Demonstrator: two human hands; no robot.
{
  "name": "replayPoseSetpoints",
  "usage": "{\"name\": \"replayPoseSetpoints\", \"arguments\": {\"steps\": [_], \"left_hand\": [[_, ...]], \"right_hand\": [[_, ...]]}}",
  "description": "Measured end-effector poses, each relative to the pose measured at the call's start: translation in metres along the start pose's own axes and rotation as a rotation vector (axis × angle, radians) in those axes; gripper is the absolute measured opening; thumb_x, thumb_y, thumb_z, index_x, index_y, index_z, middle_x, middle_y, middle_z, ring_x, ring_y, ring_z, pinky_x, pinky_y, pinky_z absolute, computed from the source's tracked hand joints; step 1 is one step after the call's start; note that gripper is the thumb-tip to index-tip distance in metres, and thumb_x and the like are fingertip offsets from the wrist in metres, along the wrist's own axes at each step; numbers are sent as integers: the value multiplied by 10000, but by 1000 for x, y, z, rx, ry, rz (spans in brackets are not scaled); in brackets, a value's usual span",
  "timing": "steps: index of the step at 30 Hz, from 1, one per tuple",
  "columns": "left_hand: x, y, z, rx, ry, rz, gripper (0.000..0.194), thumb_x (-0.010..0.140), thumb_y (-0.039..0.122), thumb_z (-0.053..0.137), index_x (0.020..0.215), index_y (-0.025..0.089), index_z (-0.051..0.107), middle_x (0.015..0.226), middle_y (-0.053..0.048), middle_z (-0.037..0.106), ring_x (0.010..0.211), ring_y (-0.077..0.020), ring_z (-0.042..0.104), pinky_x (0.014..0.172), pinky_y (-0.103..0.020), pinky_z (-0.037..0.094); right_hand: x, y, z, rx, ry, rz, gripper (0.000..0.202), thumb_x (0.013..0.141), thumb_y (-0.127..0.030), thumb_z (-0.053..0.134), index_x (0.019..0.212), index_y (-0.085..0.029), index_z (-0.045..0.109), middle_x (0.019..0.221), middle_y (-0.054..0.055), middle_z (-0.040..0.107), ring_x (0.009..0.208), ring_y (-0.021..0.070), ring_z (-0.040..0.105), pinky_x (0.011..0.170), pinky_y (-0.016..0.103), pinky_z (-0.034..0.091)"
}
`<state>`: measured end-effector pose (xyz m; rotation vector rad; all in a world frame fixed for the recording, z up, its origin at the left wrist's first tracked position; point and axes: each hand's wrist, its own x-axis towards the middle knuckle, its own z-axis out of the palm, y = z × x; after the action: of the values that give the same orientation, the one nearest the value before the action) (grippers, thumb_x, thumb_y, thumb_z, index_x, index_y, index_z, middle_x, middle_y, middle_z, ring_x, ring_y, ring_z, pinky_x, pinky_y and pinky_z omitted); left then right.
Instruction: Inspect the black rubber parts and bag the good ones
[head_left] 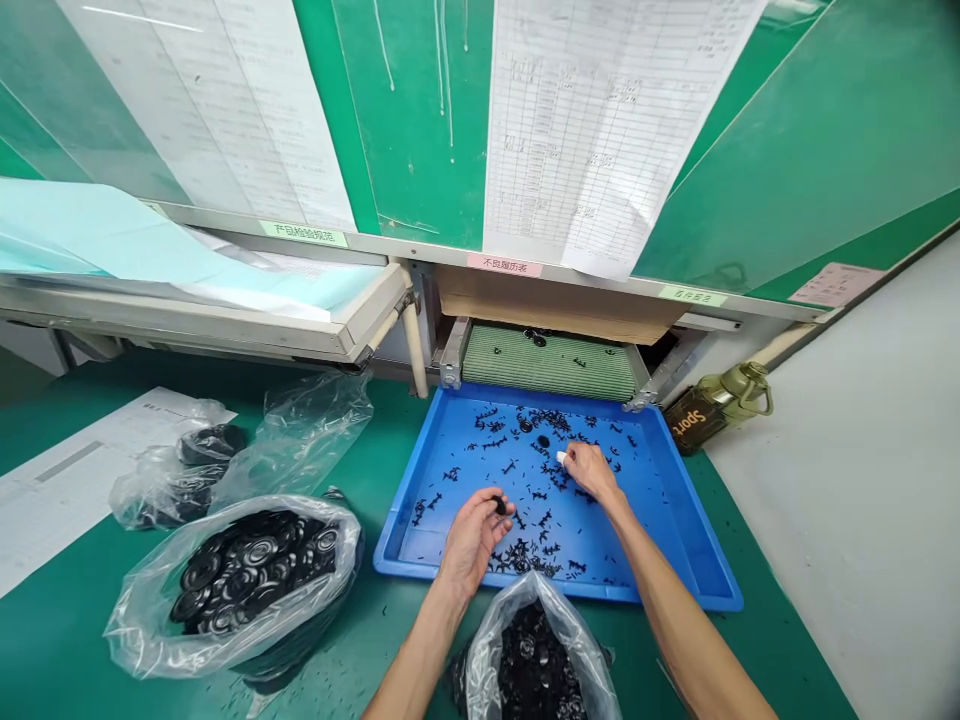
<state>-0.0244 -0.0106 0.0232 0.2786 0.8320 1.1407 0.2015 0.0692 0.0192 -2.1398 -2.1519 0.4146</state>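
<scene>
Right, both hands are over the blue tray (697,525). Left hand (474,540) is palm-up above the near edge, about mid-length, fingers curled, gripping a small black disc (499,504) between thumb and fingertips. Right hand (590,470) is palm-down toward the far edge, right of centre; thumb and fingers drawn in, white cover (561,457) on one fingertip. Can't tell if it's pinching anything.

Two loose black rings (544,441) lie in the tray near the far edge, just left of the right hand. Small black bits (525,560) scattered across the tray floor, denser at the middle of the near and far edges.

Green ribbed belt (551,365) meets the tray's far edge, a few black pieces on it. Bottle (720,405) by the far right corner. Open bag of black rings (262,552) on the green surface (379,640), off the tray's near left corner. Second open bag (487,645), filled with black pieces, sits at the middle of the near edge.
</scene>
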Motion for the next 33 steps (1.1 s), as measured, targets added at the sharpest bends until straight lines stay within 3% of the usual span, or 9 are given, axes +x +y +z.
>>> {"name": "replayPoseSetpoints", "arguments": {"steps": [5, 10, 14, 25, 30, 33], "left_hand": [[2, 1, 2, -33, 29, -7, 182, 697, 240, 710, 740, 147, 560, 755, -26, 612, 637, -111, 589, 519, -206, 466], [7, 1, 2, -26, 71, -27, 183, 737, 256, 692, 730, 138, 552, 738, -25, 593, 584, -88, 547, 475, -189, 433], [10, 1, 1, -22, 79, -23, 160, 751, 238, 678, 735, 138, 554, 742, -24, 589, 591, -87, 549, 485, -188, 436], [12, -2, 0, 36, 80, 37, 195, 710, 267, 708, 753, 152, 557, 724, -1, 588, 595, -76, 544, 508, -177, 424], [11, -2, 1, 117, 47, 61, 243, 699, 318, 705, 826, 154, 578, 716, 12, 579, 573, -66, 531, 487, -164, 386], [8, -4, 4, 179, 4, 57, 281, 696, 371, 699, 828, 148, 589, 709, 4, 584, 559, -67, 519, 470, -161, 359]], "right_hand": [[12, -11, -2, 15, 24, -44, 399, 903, -95, 341, 1240, -223, 512, 1075, 75, 602, 906, 153, 584, 711, 240, 414], [47, -30, 7, 14, -94, -33, 309, 895, -324, 531, 1164, -173, 538, 1141, 72, 570, 957, 184, 586, 807, 377, 501], [53, -29, 16, 7, -149, 4, 324, 891, -329, 538, 1167, -160, 534, 1161, 79, 561, 975, 191, 581, 818, 393, 502], [13, -25, 21, 160, -141, -46, 319, 893, -333, 536, 1161, -161, 536, 1155, 75, 562, 964, 185, 584, 811, 390, 505], [-15, -32, 14, 356, -3, -98, 97, 828, -201, 552, 890, -141, 598, 838, 19, 604, 777, 148, 563, 670, 280, 459], [-37, -42, 10, 527, 79, -161, 98, 746, -160, 507, 807, -174, 582, 731, -15, 577, 709, 134, 524, 605, 227, 396]]}}
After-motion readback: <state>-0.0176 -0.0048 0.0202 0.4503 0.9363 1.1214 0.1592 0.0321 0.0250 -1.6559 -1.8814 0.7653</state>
